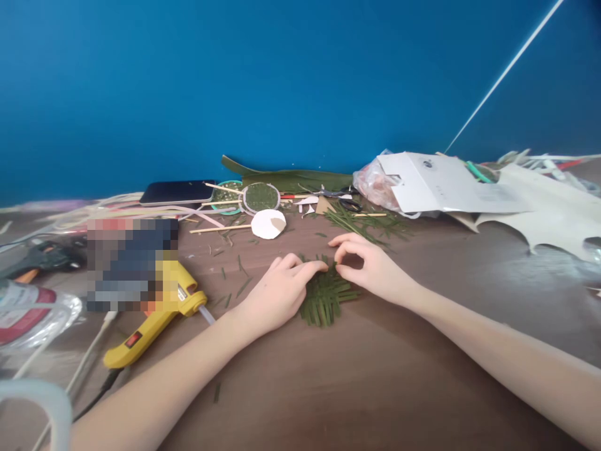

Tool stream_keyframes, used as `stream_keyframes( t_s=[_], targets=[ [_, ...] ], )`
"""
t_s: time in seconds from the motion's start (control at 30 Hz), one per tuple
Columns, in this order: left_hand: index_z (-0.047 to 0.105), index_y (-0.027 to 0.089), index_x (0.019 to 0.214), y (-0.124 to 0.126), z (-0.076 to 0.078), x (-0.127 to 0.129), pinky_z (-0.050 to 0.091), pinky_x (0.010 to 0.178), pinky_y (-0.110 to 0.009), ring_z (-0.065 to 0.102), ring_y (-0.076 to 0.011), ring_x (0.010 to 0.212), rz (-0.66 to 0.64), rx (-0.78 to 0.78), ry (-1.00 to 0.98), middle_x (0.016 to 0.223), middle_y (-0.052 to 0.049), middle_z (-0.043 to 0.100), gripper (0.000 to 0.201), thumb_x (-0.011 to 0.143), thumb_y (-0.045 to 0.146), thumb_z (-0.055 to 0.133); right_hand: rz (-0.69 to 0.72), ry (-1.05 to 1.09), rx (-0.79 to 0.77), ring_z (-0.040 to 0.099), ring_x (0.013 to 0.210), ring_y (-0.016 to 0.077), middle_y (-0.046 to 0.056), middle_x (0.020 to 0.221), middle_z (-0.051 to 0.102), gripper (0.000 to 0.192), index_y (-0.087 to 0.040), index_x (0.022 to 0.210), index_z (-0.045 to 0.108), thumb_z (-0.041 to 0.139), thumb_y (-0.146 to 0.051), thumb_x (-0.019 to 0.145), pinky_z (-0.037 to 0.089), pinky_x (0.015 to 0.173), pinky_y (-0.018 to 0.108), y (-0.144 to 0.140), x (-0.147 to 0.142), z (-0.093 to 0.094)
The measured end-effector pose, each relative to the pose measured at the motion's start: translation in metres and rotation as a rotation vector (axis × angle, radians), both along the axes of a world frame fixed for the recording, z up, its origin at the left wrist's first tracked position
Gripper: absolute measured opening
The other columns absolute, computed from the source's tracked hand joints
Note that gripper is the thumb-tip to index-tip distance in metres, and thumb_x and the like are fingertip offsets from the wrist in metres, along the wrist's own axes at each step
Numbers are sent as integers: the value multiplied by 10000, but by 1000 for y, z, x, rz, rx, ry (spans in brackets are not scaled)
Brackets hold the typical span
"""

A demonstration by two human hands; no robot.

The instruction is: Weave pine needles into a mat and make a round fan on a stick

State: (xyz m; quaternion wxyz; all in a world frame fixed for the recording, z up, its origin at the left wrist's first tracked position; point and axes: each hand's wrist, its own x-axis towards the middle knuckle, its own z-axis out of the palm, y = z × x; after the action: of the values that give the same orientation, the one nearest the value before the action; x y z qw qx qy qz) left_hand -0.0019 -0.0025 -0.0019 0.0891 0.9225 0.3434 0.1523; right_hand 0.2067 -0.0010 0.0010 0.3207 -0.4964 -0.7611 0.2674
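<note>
A small mat of interlaced green leaf strips (323, 300) lies on the brown table, its loose ends fanning toward me and to the right. My left hand (284, 291) rests on its left side, fingers curled and pressing it down, thumb side reaching over the top edge. At the upper right of the mat, my right hand (369, 266) is bent into a ring, thumb and fingertips close together. Whatever is between those tips is too small to make out. Short green leaf scraps (241, 269) are scattered left of my left hand.
A yellow glue gun (154, 322) lies at left beside a blurred-out patch. Behind are a phone (176, 192), round pieces on sticks including a white disc (268, 224), long green leaves (300, 180), and scissors (350, 203). White cut card (446, 188) sits back right, before a blue wall.
</note>
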Motion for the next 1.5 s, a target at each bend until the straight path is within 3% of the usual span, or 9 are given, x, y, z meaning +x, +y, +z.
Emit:
stream_keyframes(
  t_s=[0.33,0.67,1.23,1.5],
  targets=[
    [506,188,1178,-1,1,2,429,774,-315,495,-185,895,29,-19,22,897,-67,571,412,838,47,319,-64,27,44,517,1056,223,75,1055,576,34,-209,745,527,544,-181,737,386,919,427,2,-3,-9],
    [508,158,1161,0,4,-1,442,784,-329,500,-191,879,33,-52,-4,893,-72,594,399,829,43,319,64,-103,-37,413,1178,250,84,1168,515,170,-224,876,498,512,-144,727,311,985,491,-5,-1,2],
    [515,163,1154,0,5,-1,452,767,-327,503,-195,884,33,-57,-25,892,-76,602,395,823,40,338,68,-155,-94,374,1190,249,80,1218,475,189,-227,895,475,512,-128,737,280,987,505,-4,-4,6],
    [502,197,1132,4,8,-4,465,817,-308,536,-157,905,96,-205,-180,983,-46,612,372,815,48,376,240,-185,-127,383,1202,257,66,1168,511,70,-229,810,562,550,-176,766,276,998,525,-3,4,20]
  ],
)
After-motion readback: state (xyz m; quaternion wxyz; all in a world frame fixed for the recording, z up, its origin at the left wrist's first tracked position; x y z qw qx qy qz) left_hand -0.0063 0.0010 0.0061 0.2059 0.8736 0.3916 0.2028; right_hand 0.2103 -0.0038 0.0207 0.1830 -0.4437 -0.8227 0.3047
